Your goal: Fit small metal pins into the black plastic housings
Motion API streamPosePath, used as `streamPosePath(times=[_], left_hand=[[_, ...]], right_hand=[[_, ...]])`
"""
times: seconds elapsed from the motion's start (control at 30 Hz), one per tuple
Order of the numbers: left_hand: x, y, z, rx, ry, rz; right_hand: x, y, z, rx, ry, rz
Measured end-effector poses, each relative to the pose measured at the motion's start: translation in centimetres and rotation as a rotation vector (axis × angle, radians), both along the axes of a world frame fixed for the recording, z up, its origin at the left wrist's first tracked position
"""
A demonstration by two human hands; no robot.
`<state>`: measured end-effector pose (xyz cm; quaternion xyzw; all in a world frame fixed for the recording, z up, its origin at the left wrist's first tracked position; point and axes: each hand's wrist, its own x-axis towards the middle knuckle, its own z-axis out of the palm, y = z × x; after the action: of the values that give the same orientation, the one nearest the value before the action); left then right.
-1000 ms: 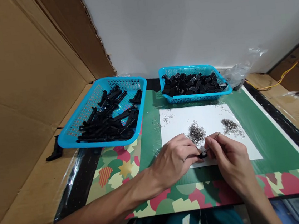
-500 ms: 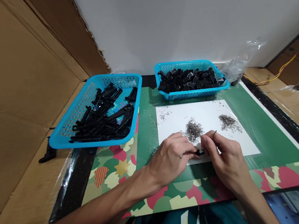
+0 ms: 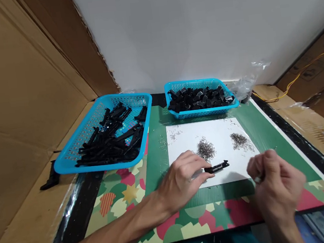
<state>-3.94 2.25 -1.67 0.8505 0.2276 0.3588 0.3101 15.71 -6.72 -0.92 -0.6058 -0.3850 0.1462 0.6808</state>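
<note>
My left hand [image 3: 182, 173] pinches the near end of a slim black plastic part [image 3: 218, 167] between thumb and fingers. A pale strip runs along the part, which lies low over the white paper [image 3: 182, 146]. My right hand [image 3: 276, 178] is closed like a fist, off the paper's right edge and apart from the part. Something small and pale shows at its curled fingers, too blurred to name. Just beyond the left hand lies a pile of tiny metal pieces [image 3: 205, 149], and a second metal pile [image 3: 239, 140] is on the paper's right side.
A blue basket [image 3: 108, 166] of long black parts stands at left; another blue basket [image 3: 202, 112] of short black pieces is at the back. One black part [image 3: 50, 179] lies outside the left basket. Clear plastic bag [image 3: 246, 86] and cardboard [image 3: 11, 107] flank the table.
My right hand has drawn away to the right from the black part and closed up; the thin metal rod it pinched no longer shows clearly. More of the part is exposed in my left hand.
</note>
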Motion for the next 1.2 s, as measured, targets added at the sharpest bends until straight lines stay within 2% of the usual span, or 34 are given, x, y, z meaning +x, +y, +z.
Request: streamPosePath(times=[0.1, 0.2, 0.27, 0.43, 0.57, 0.67, 0.8, 0.9, 0.97, 1.03, 1.1, 1.2], left_hand=[[-0.2, -0.1, 0.3, 0.003, 0.008, 0.019], [-0.3, -0.2, 0.5, 0.02, 0.014, 0.023], [-0.4, -0.2, 0.7, 0.028, 0.01, 0.021], [-0.5, -0.4, 1.1, -0.002, -0.018, 0.022], [-0.4, 0.0, 1.6, 0.012, -0.031, 0.027], [0.0, 1.1, 2.6, 0.017, -0.069, 0.112], [1.2, 4.5, 5.9, 0.088, -0.057, 0.259], [3.0, 8.6, 8.9, 0.155, -0.014, 0.28], [4.9, 11.8, 10.4, 0.214, 0.081, 0.32], [7.0, 15.2, 11.3, 0.301, 0.317, 0.366], [9.1, 18.3, 11.5, 0.329, 0.403, 0.36], [11.8, 21.9, 11.2, 0.341, 0.518, 0.348]], right_hand=[[2.1, -0.4, -0.2, -0.127, 0.087, 0.032], [3.5, -0.7, -0.9, -0.325, 0.063, 0.169], [3.9, -0.9, -1.7, -0.391, 0.042, 0.251], [3.8, -0.8, -3.3, -0.417, 0.01, 0.253], [3.6, -0.2, -3.1, -0.409, 0.023, 0.256], [3.1, 0.0, -2.7, -0.418, -0.049, 0.259], [2.4, 0.1, -3.2, -0.393, -0.158, 0.304], [2.3, 0.3, -4.2, -0.381, -0.25, 0.335], [2.4, 0.4, -4.7, -0.371, -0.275, 0.345], [2.5, 0.7, -5.2, -0.345, -0.262, 0.349], [2.5, 0.9, -5.6, -0.315, -0.237, 0.346], [2.5, 1.4, -6.2, -0.287, -0.198, 0.333]])
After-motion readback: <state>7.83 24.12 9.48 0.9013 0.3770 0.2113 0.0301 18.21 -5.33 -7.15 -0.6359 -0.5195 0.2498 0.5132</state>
